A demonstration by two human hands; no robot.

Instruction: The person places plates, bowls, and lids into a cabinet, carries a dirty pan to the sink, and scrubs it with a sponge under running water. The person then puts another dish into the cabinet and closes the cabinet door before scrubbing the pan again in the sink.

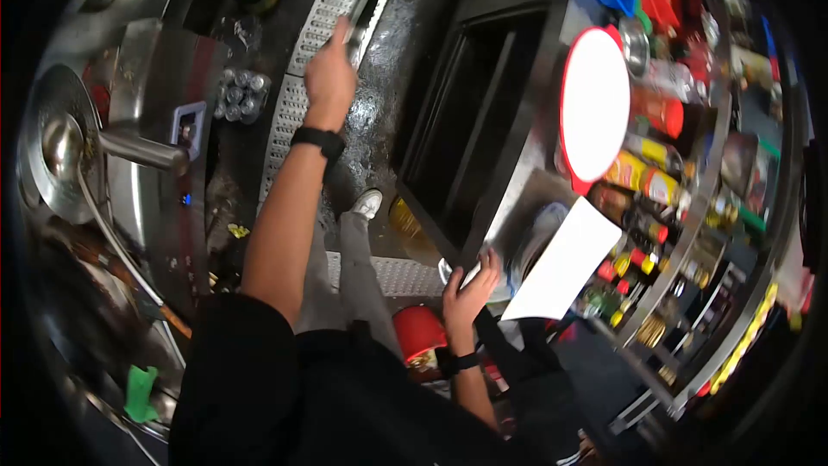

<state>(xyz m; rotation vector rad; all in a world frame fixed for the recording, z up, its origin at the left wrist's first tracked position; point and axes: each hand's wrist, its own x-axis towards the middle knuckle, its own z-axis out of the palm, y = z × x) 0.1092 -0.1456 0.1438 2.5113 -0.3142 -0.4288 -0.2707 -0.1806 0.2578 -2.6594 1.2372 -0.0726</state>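
My left hand (332, 78), with a black band at the wrist, reaches forward and is closed round a knife (366, 13). The metal blade points away from me, above the perforated metal floor strip (289, 116); motion blurs it a little. My right hand (470, 298), also with a black wristband, is lower right by the counter corner. Its thumb and fingers are apart and slightly curled. A small pale object (470, 275) shows between them; I cannot tell whether they touch it. Right of that hand lies a white sheet or board (565, 263).
A wok (52, 142) with a ladle (65, 145) sits at left. A white round board with a red rim (595, 103) lies on the right counter, beside several sauce bottles (642, 174). A red bucket (420, 332) stands below. The dark floor (366, 121) looks wet.
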